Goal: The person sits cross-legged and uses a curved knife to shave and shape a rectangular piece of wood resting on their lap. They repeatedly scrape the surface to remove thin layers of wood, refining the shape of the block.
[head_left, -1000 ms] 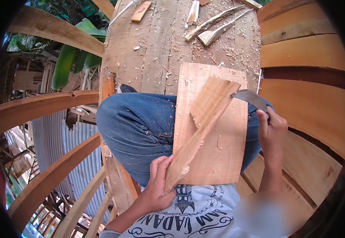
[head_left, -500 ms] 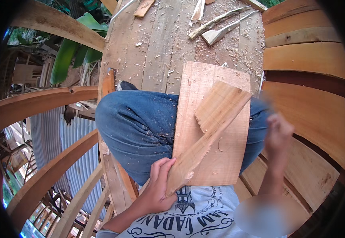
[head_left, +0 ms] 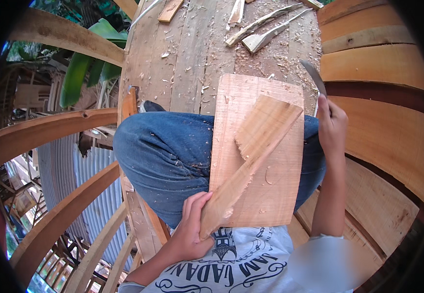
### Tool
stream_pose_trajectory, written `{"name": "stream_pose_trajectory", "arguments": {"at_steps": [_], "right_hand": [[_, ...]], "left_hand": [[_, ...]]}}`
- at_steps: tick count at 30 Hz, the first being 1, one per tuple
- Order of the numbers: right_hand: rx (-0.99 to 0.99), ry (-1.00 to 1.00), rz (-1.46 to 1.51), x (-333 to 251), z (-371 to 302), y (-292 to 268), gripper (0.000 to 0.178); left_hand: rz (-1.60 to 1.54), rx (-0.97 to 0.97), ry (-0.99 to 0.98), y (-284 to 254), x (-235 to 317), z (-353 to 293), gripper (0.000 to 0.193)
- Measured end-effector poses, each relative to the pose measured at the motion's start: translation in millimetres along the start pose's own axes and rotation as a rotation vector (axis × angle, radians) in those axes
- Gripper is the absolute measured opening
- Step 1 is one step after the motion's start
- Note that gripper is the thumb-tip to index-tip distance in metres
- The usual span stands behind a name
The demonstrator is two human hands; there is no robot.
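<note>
A roughly cut piece of wood, broad at its far end and narrow toward me, lies slantwise on a flat wooden board across my lap. My left hand grips its narrow near end, fingers wrapped round it. Off the board's right side, my right hand is raised and closed round a knife, whose handle is hidden in the fist. The knife's curved dark blade points away to the far left, apart from the wood. A curled shaving rests on the board.
I sit cross-legged on a plank floor strewn with shavings. Two carved sticks and offcuts lie at the far end. Wooden slats rise close on the right, near the knife. A curved railing stands at left.
My right hand has swung away from me and slowed, so the knife blade now shows clearly. The wood and my left hand hold their place on the board.
</note>
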State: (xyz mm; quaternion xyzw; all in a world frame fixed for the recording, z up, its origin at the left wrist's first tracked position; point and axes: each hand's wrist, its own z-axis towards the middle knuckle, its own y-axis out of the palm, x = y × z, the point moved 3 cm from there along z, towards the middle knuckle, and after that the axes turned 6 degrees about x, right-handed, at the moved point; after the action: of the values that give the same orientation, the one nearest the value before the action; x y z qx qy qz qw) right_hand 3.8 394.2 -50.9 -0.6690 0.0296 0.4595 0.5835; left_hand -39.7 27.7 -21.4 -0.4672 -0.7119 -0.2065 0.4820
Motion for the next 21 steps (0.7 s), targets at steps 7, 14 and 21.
{"name": "stream_pose_trajectory", "arguments": {"at_steps": [7, 14, 21], "right_hand": [[0.012, 0.037, -0.153, 4.7, 63.4, 55.3, 0.045], [-0.067, 0.000, -0.083, 20.5, 37.8, 50.4, 0.037], [-0.093, -0.056, -0.050, 17.5, 18.6, 26.0, 0.038]], "left_hand": [[0.024, 0.049, 0.003, 2.3, 4.0, -10.6, 0.086], [0.134, 0.215, -0.014, -6.1, 12.5, -23.7, 0.085], [0.527, 0.375, 0.099, -6.4, 31.8, -11.2, 0.081]]}}
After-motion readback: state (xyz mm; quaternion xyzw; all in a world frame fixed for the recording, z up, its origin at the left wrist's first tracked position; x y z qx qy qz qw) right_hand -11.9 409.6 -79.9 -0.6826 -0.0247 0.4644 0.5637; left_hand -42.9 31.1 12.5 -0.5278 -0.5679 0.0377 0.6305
